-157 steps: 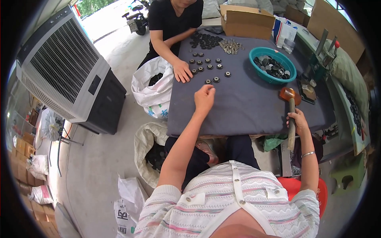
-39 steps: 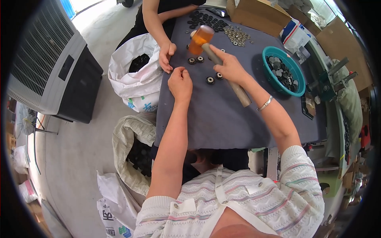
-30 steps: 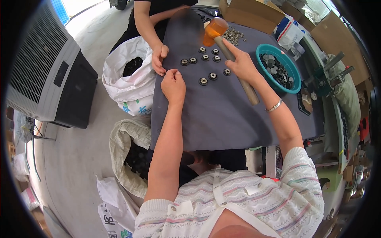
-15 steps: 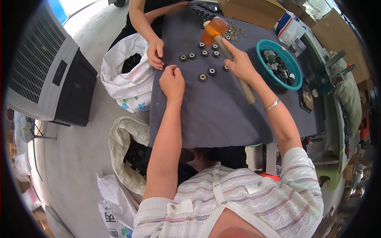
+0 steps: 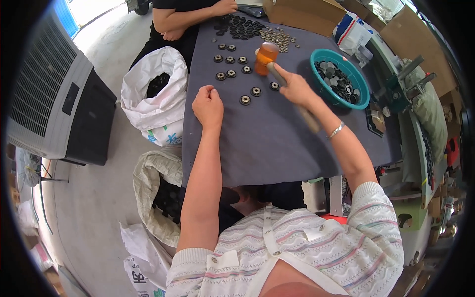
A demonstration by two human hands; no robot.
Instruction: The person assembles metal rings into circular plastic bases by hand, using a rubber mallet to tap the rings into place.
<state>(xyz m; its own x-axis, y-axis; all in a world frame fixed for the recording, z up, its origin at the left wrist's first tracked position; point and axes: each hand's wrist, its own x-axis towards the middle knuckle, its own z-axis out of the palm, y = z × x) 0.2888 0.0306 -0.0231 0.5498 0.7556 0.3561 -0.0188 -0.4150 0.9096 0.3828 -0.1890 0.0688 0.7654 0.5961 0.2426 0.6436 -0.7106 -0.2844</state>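
My right hand (image 5: 298, 90) grips the wooden handle of a mallet (image 5: 267, 55) with an orange, see-through head. The mallet's head is over the far middle of the table, beside several round black pieces with metal rings in their centres, such as the ring piece (image 5: 245, 100). My left hand (image 5: 208, 106) is closed near the table's left edge, its fingers curled in; whatever they may hold is hidden. The nearest ring pieces lie to the right of this hand, apart from it.
A teal basin (image 5: 364, 102) of dark and grey discs stands right of the mallet. Black rings (image 5: 240, 28) and small metal parts (image 5: 278, 38) are spread at the far side, near a co-worker's arm (image 5: 190, 17). Open sacks (image 5: 170, 116) stand left, before an air cooler (image 5: 81, 106).
The co-worker's hand has pulled back from beside my left hand to the table's far edge. My left hand is lower in the picture and more closed. The mallet stays in my right hand.
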